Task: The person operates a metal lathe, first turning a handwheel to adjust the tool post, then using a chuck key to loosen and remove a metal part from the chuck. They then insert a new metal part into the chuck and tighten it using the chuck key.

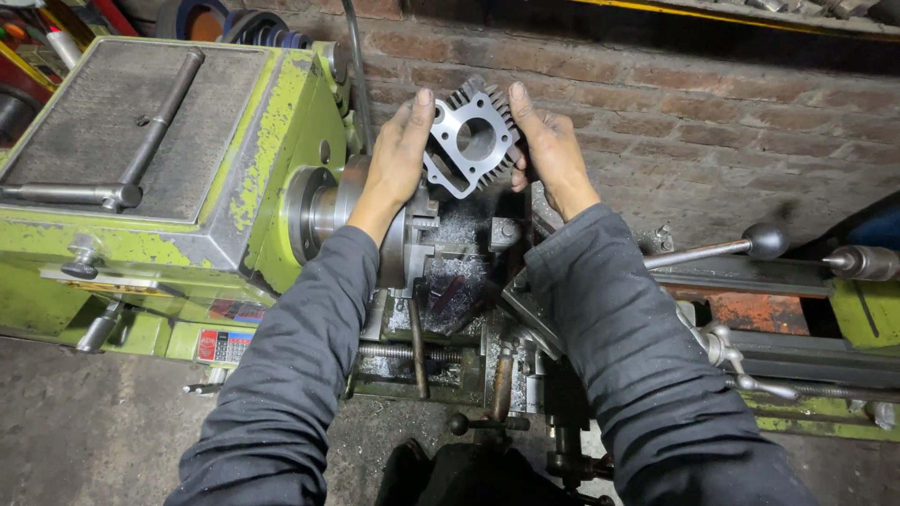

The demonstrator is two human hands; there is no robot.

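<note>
Both my hands hold a finned grey metal cylinder block [472, 141] with a round bore, lifted above the lathe chuck [412, 230]. My left hand [398, 155] grips its left side with fingers pointing up. On the right side, my right hand [548, 150] clasps the fins with the thumb curled under. The block's flat machined face looks toward the camera, tilted a little. Dark sleeves cover both my forearms.
A worn green lathe headstock [187, 169] fills the left. The carriage and tool post [511, 234] sit under my hands, strewn with metal chips. Ball-ended levers [764, 242] and the tailstock [862, 262] stand at the right. A brick wall [675, 103] rises behind.
</note>
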